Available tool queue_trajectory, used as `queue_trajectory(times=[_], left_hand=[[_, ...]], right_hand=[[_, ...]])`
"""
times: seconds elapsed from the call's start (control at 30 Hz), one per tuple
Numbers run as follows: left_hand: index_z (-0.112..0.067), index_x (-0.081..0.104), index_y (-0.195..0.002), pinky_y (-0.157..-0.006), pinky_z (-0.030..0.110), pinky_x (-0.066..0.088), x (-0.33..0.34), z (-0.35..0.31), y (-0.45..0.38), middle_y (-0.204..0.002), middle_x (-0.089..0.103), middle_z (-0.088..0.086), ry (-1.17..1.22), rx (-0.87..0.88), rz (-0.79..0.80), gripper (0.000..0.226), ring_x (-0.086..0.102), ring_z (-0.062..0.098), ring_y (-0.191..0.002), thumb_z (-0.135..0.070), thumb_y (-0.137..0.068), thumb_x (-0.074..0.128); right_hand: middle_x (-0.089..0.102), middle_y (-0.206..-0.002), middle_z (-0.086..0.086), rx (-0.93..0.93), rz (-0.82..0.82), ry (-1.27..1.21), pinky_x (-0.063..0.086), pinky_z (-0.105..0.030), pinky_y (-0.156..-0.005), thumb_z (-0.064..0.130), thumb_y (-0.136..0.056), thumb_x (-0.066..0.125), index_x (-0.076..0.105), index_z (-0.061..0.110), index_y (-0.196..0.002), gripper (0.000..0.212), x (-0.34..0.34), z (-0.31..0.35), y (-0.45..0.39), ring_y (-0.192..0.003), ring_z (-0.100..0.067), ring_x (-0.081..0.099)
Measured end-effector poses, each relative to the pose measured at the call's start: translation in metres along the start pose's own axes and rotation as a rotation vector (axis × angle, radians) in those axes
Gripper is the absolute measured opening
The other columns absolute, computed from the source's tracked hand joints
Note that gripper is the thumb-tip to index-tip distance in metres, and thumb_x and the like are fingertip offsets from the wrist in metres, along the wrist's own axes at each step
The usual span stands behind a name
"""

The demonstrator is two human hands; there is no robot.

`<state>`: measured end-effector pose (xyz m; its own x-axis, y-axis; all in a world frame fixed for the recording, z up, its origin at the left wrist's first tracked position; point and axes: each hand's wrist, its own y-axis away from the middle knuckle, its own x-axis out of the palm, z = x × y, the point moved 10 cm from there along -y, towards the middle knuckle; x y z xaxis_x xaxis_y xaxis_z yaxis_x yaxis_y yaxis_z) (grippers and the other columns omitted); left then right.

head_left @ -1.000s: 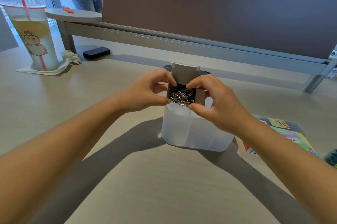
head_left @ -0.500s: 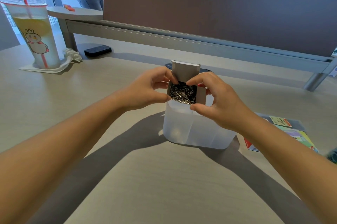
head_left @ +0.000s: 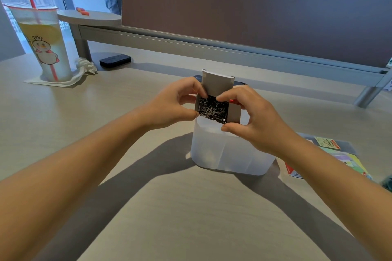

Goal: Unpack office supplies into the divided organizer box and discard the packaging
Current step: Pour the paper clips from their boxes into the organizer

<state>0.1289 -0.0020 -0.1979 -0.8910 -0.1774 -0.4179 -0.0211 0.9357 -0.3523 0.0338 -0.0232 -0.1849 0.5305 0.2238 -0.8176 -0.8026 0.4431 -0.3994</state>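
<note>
A translucent white organizer box (head_left: 224, 152) stands on the desk in the middle. Just above its rim I hold a small cardboard box (head_left: 216, 83) with its lid flap raised, full of silver paper clips (head_left: 213, 110). My left hand (head_left: 171, 102) pinches the box's left side between thumb and fingers. On the right side my right hand (head_left: 252, 116) pinches the box at its side flap. The inside of the organizer is mostly hidden behind the cardboard box and my hands.
A drink cup with a red straw (head_left: 42, 42) stands on a napkin at the far left. A black flat object (head_left: 115, 60) lies behind it. Colourful packs (head_left: 339, 154) lie right of the organizer. A partition wall (head_left: 254, 10) closes off the desk's far side.
Both hands keep the same hold on the paper clip box above the organizer; they have barely shifted. The flap stays raised.
</note>
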Motion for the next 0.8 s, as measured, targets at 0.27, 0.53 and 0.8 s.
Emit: queue_trajectory(times=[0.27, 0.53, 0.8], left_hand=[[-0.021, 0.047, -0.084, -0.085, 0.011, 0.047, 0.0, 0.0018, 0.003, -0.094, 0.052, -0.005, 0.021, -0.002, -0.003, 0.038, 0.056, 0.01, -0.094, 0.015, -0.074, 0.056], [-0.021, 0.048, -0.086, -0.074, 0.007, 0.049, 0.0017, 0.0041, 0.0014, -0.1, 0.053, -0.008, 0.06, -0.007, 0.012, 0.039, 0.061, 0.001, -0.09, 0.017, -0.076, 0.053], [-0.018, 0.048, -0.084, -0.075, 0.01, 0.05, 0.0033, 0.003, -0.0005, -0.094, 0.053, -0.004, 0.074, 0.017, 0.04, 0.038, 0.06, -0.007, -0.084, 0.018, -0.075, 0.052]], right_hand=[[0.049, -0.119, 0.004, -0.018, 0.015, 0.025, 0.026, 0.004, -0.08, 0.016, -0.073, 0.069, 0.05, 0.018, -0.118, 0.048, 0.001, 0.0032, 0.0007, -0.105, -0.002, 0.036], [0.05, -0.13, -0.005, -0.011, -0.007, 0.019, 0.025, -0.003, -0.085, 0.012, -0.075, 0.067, 0.049, 0.017, -0.121, 0.049, -0.0025, 0.0015, 0.0015, -0.108, -0.003, 0.035], [0.049, -0.129, -0.007, -0.035, 0.008, 0.051, 0.031, -0.013, -0.091, 0.009, -0.072, 0.07, 0.05, 0.016, -0.119, 0.052, 0.0, 0.0042, 0.0016, -0.108, -0.006, 0.036]])
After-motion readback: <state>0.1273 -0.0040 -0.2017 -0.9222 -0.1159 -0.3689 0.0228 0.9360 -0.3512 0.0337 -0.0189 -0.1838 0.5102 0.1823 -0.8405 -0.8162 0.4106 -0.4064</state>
